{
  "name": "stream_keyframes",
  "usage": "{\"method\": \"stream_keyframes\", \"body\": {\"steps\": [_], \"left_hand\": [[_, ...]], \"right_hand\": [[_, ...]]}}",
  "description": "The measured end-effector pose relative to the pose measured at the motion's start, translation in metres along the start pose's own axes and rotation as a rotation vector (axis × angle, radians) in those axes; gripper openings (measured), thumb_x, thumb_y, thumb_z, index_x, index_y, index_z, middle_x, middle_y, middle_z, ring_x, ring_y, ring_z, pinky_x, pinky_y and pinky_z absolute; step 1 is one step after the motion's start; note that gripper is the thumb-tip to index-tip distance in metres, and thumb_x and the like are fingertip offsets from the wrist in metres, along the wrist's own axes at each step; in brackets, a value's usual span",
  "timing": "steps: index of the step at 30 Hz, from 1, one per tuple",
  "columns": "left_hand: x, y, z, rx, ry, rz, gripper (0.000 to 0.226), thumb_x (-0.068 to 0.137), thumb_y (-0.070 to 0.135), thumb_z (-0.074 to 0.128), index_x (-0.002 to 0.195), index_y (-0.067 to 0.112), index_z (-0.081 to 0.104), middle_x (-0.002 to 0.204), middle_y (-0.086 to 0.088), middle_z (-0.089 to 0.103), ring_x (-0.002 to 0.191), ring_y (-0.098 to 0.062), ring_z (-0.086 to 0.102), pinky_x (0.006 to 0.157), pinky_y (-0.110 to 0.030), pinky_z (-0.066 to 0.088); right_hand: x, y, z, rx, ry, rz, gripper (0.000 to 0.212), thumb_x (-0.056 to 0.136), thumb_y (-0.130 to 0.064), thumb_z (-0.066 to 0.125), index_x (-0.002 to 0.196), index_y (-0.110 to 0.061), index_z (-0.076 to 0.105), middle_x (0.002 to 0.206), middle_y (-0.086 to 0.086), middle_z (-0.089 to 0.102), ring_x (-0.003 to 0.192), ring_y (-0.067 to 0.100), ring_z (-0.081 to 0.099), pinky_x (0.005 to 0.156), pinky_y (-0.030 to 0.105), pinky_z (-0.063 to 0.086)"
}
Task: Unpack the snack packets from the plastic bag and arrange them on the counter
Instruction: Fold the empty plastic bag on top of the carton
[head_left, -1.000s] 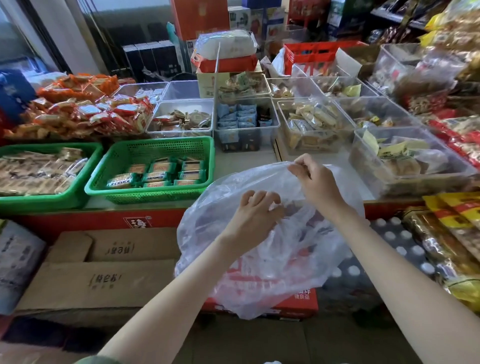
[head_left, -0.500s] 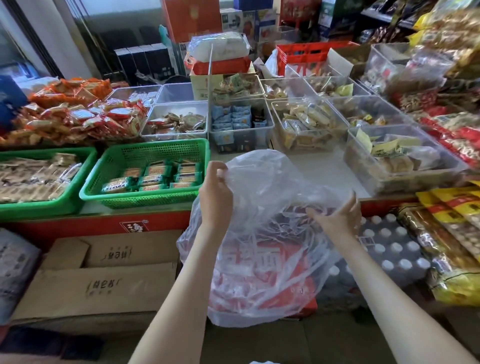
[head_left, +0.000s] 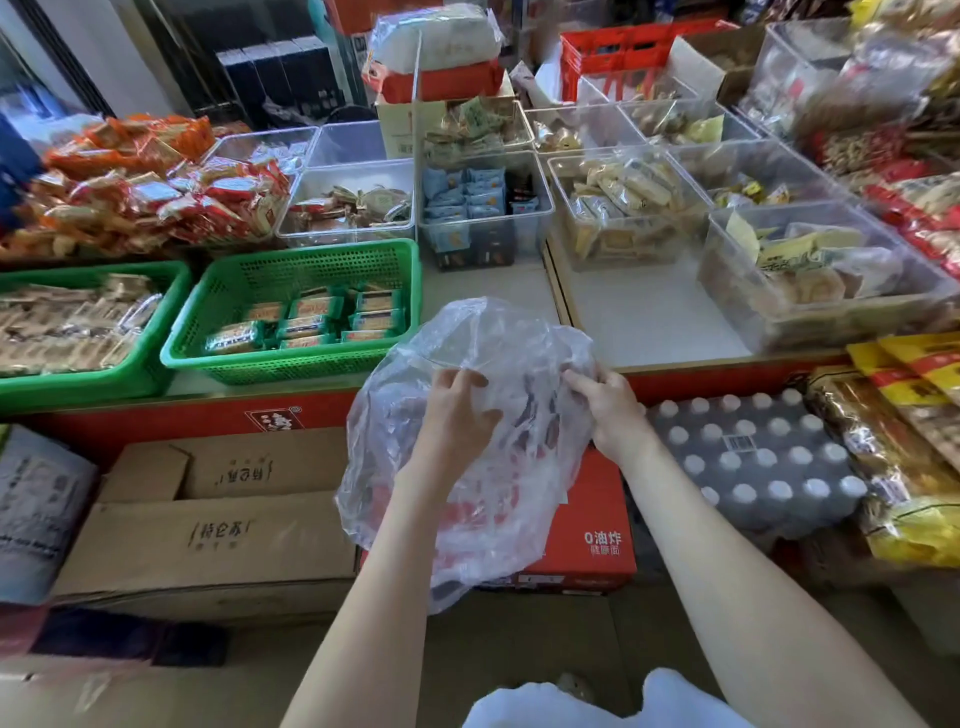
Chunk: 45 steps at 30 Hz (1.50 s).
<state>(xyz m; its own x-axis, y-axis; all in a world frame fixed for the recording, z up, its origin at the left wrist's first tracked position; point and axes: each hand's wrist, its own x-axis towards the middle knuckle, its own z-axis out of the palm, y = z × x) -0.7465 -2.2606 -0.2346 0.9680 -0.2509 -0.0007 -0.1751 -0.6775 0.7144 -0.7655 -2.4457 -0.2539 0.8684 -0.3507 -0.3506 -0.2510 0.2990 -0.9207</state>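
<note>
Your left hand (head_left: 457, 410) and right hand (head_left: 612, 410) both grip the crumpled clear plastic bag (head_left: 467, 525), held between them just short of the white counter (head_left: 649, 322). Likely the opening step; snack packets inside unclear. Next: find the mouth, spread it, reach in.

Premises: small grocery or snack shop.
Evidence: surface (head_left: 649, 312) crowded with green baskets (head_left: 311, 252) and clear plastic bins (head_left: 534, 208) of wrapped biscuits and sweets, sorted by kind. Cardboard cartons (head_left: 208, 540) and a shrink-wrapped bottle pack (head_left: 753, 457) stand below in front.
</note>
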Motion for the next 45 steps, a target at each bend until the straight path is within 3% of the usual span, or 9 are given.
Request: {"method": "stream_keyframes", "body": {"steps": [7, 16, 18, 22, 26, 29, 34, 39, 45], "left_hand": [[-0.002, 0.0, -0.002, -0.057, 0.356, 0.041, 0.011, 0.092, -0.004, 0.055, 0.097, -0.005, 0.065, 0.094, -0.007, 0.044, 0.082, -0.025, 0.048, 0.067, -0.016, 0.027], [0.023, 0.005, -0.016, -0.425, 0.665, -0.416, 0.035, 0.105, 0.026, 0.032, 0.087, 0.003, 0.051, 0.097, -0.014, 0.042, 0.083, -0.024, 0.041, 0.079, -0.033, 0.034], [0.028, 0.009, -0.015, -0.425, 0.67, -0.446, 0.039, 0.106, 0.027, 0.029, 0.09, 0.001, 0.054, 0.1, -0.014, 0.042, 0.088, -0.026, 0.045, 0.085, -0.035, 0.036], [0.035, 0.033, 0.005, -0.337, 0.496, -0.214, 0.042, 0.105, 0.027, 0.03, 0.075, 0.003, 0.047, 0.086, -0.022, 0.053, 0.087, -0.04, 0.053, 0.079, -0.047, 0.039], [0.037, 0.061, 0.018, -0.251, 0.213, -0.049, 0.052, 0.082, 0.055, 0.065, 0.082, 0.009, 0.042, 0.09, -0.006, 0.034, 0.089, -0.029, 0.043, 0.083, -0.038, 0.037], [0.035, 0.073, 0.029, -0.128, 0.177, 0.035, 0.041, 0.086, 0.03, 0.07, 0.094, 0.008, 0.036, 0.102, -0.008, 0.033, 0.095, -0.018, 0.032, 0.079, -0.02, 0.024], [0.032, 0.097, 0.052, -0.083, 0.216, 0.134, 0.037, 0.098, 0.015, 0.045, 0.064, 0.012, 0.032, 0.07, -0.005, 0.042, 0.074, -0.026, 0.038, 0.061, -0.027, 0.016], [0.033, 0.097, 0.052, -0.132, 0.315, 0.054, 0.04, 0.104, 0.026, 0.033, 0.067, 0.011, 0.038, 0.07, -0.007, 0.048, 0.072, -0.026, 0.043, 0.064, -0.029, 0.024], [0.037, 0.08, 0.029, -0.143, 0.515, -0.004, 0.037, 0.105, 0.03, 0.031, 0.081, 0.005, 0.045, 0.074, -0.013, 0.049, 0.074, -0.03, 0.048, 0.064, -0.03, 0.024]], "right_hand": [[0.011, -0.008, -0.051, 0.1, 0.362, -0.102, 0.02, 0.1, -0.017, 0.048, 0.118, -0.018, 0.058, 0.106, 0.004, 0.066, 0.09, 0.017, 0.065, 0.075, 0.029, 0.054], [-0.006, -0.02, -0.116, 0.39, 0.745, -0.001, 0.029, 0.099, -0.014, 0.041, 0.123, -0.005, 0.053, 0.077, 0.004, 0.055, 0.051, 0.01, 0.047, 0.042, 0.018, 0.037], [-0.011, -0.019, -0.121, 0.354, 0.734, -0.052, 0.03, 0.097, -0.015, 0.047, 0.124, -0.004, 0.053, 0.081, 0.005, 0.056, 0.052, 0.011, 0.051, 0.047, 0.02, 0.041], [-0.018, -0.015, -0.127, -0.074, 0.66, -0.114, 0.044, 0.085, -0.013, 0.067, 0.123, -0.015, 0.044, 0.117, 0.004, 0.046, 0.101, 0.02, 0.052, 0.086, 0.032, 0.047], [-0.027, -0.018, -0.146, -0.095, 0.496, -0.137, 0.06, 0.083, -0.003, 0.065, 0.131, -0.018, 0.033, 0.131, 0.008, 0.04, 0.112, 0.022, 0.049, 0.083, 0.032, 0.049], [-0.034, -0.019, -0.162, -0.095, 0.433, -0.148, 0.05, 0.086, -0.01, 0.066, 0.127, -0.026, 0.043, 0.133, 0.008, 0.048, 0.117, 0.024, 0.053, 0.091, 0.039, 0.051], [-0.045, -0.02, -0.165, -0.193, 0.428, -0.24, 0.047, 0.09, -0.011, 0.063, 0.133, -0.023, 0.05, 0.128, 0.002, 0.054, 0.113, 0.017, 0.056, 0.097, 0.036, 0.049], [-0.05, -0.011, -0.187, -0.16, 0.741, -0.179, 0.035, 0.094, -0.01, 0.054, 0.129, -0.016, 0.052, 0.116, 0.001, 0.059, 0.111, 0.022, 0.057, 0.097, 0.038, 0.048], [-0.06, 0.006, -0.209, 0.023, 1.193, 0.155, 0.041, 0.098, -0.022, 0.052, 0.133, -0.004, 0.043, 0.136, 0.017, 0.052, 0.125, 0.034, 0.05, 0.099, 0.042, 0.043]]}}
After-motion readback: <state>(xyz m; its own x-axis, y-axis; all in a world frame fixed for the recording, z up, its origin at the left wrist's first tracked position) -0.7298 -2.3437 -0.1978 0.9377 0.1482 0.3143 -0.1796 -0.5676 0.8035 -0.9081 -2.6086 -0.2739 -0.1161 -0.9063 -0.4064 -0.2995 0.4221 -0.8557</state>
